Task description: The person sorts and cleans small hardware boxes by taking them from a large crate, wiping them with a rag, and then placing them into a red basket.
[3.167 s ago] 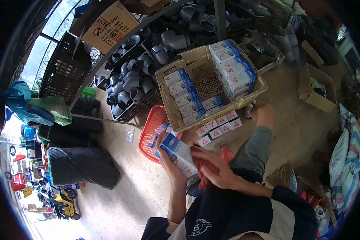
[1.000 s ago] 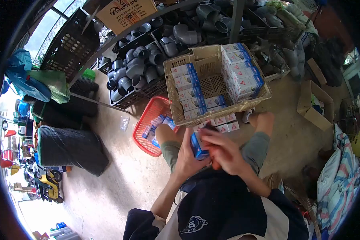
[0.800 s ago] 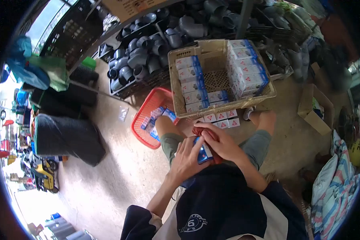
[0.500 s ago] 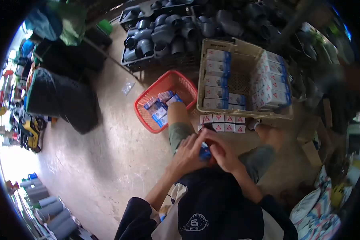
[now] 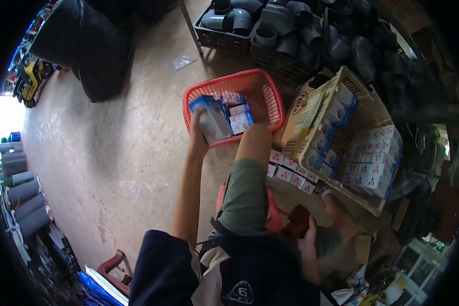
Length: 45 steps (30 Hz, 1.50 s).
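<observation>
My left hand is closed on the side of a blue-and-white box, slightly blurred by motion, at the left part of the red plastic basket. Beside it in the basket lie several small blue-and-white boxes. Low by my right thigh, my right hand grips a dark red item whose kind I cannot make out. Part of a red seat shows under my legs.
A beige crate with stacked white-and-blue boxes stands tilted to the right, a cardboard piece at its side. Rows of small boxes sit before it. Grey pipe fittings fill black crates at the back. A plastic bag lies on the floor.
My hands were together at my lap around a blue item; now they are apart. The left has reached forward to the basket with a box, the right has gone down to the right. The view has turned.
</observation>
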Available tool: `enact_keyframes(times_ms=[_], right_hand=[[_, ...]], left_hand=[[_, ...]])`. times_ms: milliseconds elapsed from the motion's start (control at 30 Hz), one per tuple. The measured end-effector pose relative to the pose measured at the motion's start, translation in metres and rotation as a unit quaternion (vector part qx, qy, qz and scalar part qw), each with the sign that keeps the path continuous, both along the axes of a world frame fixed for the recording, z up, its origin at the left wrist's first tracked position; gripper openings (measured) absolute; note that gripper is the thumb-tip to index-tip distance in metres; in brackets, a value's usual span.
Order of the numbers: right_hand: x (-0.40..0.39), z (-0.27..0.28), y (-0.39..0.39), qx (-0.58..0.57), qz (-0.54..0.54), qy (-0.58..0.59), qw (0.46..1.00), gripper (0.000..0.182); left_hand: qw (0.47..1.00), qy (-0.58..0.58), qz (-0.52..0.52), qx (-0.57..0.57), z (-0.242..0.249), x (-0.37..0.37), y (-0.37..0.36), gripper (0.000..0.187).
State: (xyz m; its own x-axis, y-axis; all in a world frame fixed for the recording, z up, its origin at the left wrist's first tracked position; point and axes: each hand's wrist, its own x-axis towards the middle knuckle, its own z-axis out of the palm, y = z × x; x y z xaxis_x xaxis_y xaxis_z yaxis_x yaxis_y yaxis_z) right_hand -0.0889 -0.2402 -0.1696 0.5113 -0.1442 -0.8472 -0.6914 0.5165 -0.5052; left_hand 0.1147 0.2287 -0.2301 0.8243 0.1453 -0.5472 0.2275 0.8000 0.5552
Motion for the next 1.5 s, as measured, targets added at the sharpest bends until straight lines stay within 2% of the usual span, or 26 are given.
enact_keyframes(times_ms=[100,167,233,267,333,367,400,433,567,667,700,733,800,867,933,967,1033,1133,1167,1233,1267,1333,1400,1500], right_hand=[[-0.026,-0.032,-0.025,0.031,-0.003,0.015,0.999,0.051],[-0.028,-0.033,-0.024,0.034,-0.022,0.016,0.999,0.052],[-0.026,-0.040,-0.029,0.027,-0.026,0.002,0.999,0.052],[-0.028,-0.043,-0.030,0.020,-0.024,-0.009,0.999,0.051],[-0.030,-0.052,-0.023,0.047,-0.020,-0.027,0.998,0.051],[-0.029,-0.041,-0.019,0.075,-0.023,-0.028,0.997,0.050],[-0.019,-0.029,-0.009,0.103,-0.024,-0.033,0.994,0.050],[-0.007,-0.017,0.001,0.031,-0.011,-0.003,0.999,0.050],[-0.021,-0.034,-0.007,0.038,-0.033,-0.022,0.998,0.051],[-0.025,-0.029,-0.004,0.036,-0.052,-0.007,0.998,0.051],[-0.028,-0.035,-0.004,0.040,-0.067,0.000,0.997,0.050],[-0.028,-0.036,-0.004,0.043,-0.082,0.004,0.996,0.050],[-0.012,-0.025,0.003,0.002,-0.027,0.009,1.000,0.048],[-0.003,-0.025,0.001,-0.047,0.057,0.019,0.997,0.046],[-0.002,-0.041,-0.001,-0.104,0.158,0.032,0.981,0.043],[0.004,-0.039,-0.003,-0.155,0.270,0.007,0.950,0.043],[0.029,-0.037,-0.008,-0.251,0.478,-0.046,0.840,0.043],[0.063,-0.040,-0.009,-0.291,0.626,-0.028,0.723,0.033],[0.064,-0.049,-0.012,-0.301,0.630,-0.033,0.715,0.033],[0.061,-0.075,-0.015,-0.319,0.639,-0.043,0.698,0.035],[0.061,-0.080,-0.013,-0.325,0.678,-0.028,0.659,0.036],[0.065,-0.083,-0.005,-0.332,0.749,0.002,0.573,0.038],[0.059,-0.099,0.001,-0.321,0.710,-0.057,0.624,0.038],[0.058,-0.113,0.011,-0.315,0.647,-0.130,0.682,0.035]], left_hand=[[0.984,0.000,0.089,-0.153,-0.082,0.035,0.023,0.045],[0.993,0.039,0.055,-0.096,-0.171,0.045,0.024,0.047],[0.997,0.070,0.007,-0.019,-0.196,0.058,0.007,0.053],[0.988,0.111,-0.018,0.110,-0.208,0.062,-0.004,0.062],[0.908,0.172,-0.074,0.375,-0.215,0.078,-0.022,0.080],[0.839,0.122,-0.111,0.519,-0.227,0.083,-0.028,0.088],[0.747,0.062,-0.142,0.647,-0.228,0.091,-0.036,0.096],[0.709,0.026,-0.177,0.682,-0.230,0.099,-0.044,0.096],[0.525,-0.097,-0.278,0.798,-0.211,0.125,-0.067,0.093],[0.488,-0.111,-0.283,0.818,-0.221,0.129,-0.073,0.088],[0.517,-0.099,-0.333,0.782,-0.229,0.130,-0.072,0.085],[0.507,-0.101,-0.380,0.767,-0.241,0.129,-0.065,0.072],[0.549,-0.096,-0.406,0.724,-0.251,0.121,-0.059,0.056],[0.635,-0.136,-0.332,0.684,-0.199,0.099,-0.067,0.036],[0.812,-0.091,-0.269,0.509,-0.167,0.072,-0.067,0.028],[0.817,-0.094,-0.255,0.509,-0.140,0.059,-0.067,0.026],[0.808,-0.112,-0.202,0.542,-0.073,0.042,-0.069,0.023],[0.774,-0.154,-0.094,0.606,0.031,0.034,-0.100,0.020],[0.782,-0.202,-0.088,0.583,0.076,0.037,-0.125,0.019],[0.725,-0.282,-0.194,0.598,0.142,0.048,-0.170,0.020],[0.679,-0.336,-0.263,0.597,0.172,0.057,-0.199,0.021],[0.618,-0.370,-0.405,0.563,0.210,0.070,-0.272,0.025],[0.457,-0.456,-0.482,0.593,0.200,0.089,-0.335,0.034],[0.281,-0.490,-0.566,0.600,0.113,0.119,-0.405,0.056]])
